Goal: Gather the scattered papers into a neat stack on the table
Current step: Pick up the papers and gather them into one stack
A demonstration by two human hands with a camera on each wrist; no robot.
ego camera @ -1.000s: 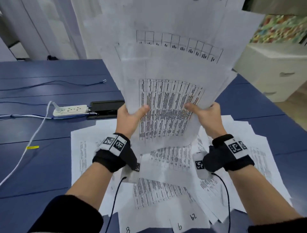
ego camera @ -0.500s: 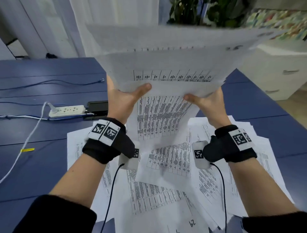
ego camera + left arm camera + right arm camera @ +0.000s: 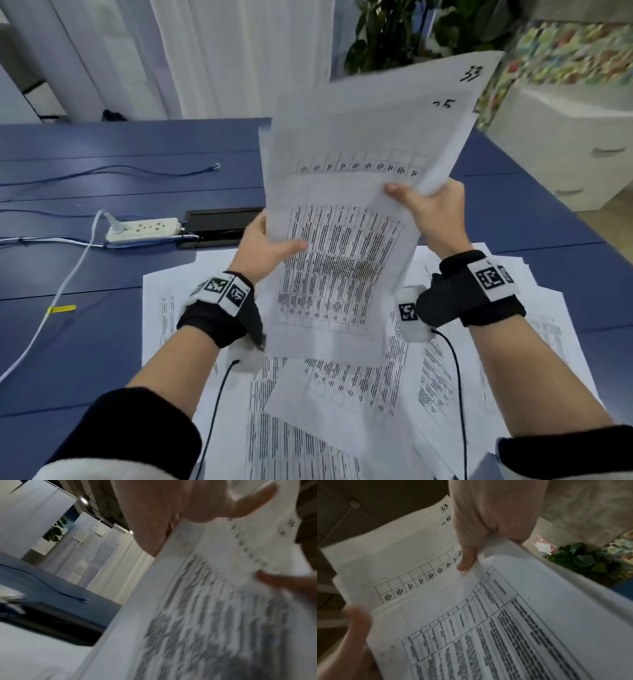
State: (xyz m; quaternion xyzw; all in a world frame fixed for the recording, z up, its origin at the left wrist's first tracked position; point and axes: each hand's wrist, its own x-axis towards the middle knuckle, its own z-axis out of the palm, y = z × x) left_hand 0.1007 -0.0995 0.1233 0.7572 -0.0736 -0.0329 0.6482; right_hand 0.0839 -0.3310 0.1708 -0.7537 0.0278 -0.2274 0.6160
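A bundle of printed white papers (image 3: pixel 346 219) is held up in the air above the blue table (image 3: pixel 102 164), tilted to the right, with handwritten numbers at its top right corner. My left hand (image 3: pixel 263 246) grips the bundle's left edge, thumb across the front sheet. My right hand (image 3: pixel 428 209) pinches its right edge higher up, thumb on the front. The wrist views show the same held papers (image 3: pixel 214 608) (image 3: pixel 471 615) close up. More loose papers (image 3: pixel 325 428) lie spread and overlapping on the table under my arms.
A white power strip (image 3: pixel 142 229) with its cable and a black cable box (image 3: pixel 219 222) lie left of the papers. Blue wires cross the far table. A white cabinet (image 3: pixel 565 144) and a potted plant (image 3: pixel 411 31) stand beyond the table's right side.
The bundle, held almost flat half a second ago, now stands upright again and leans to the right. My right hand has risen and my left hand has dropped.
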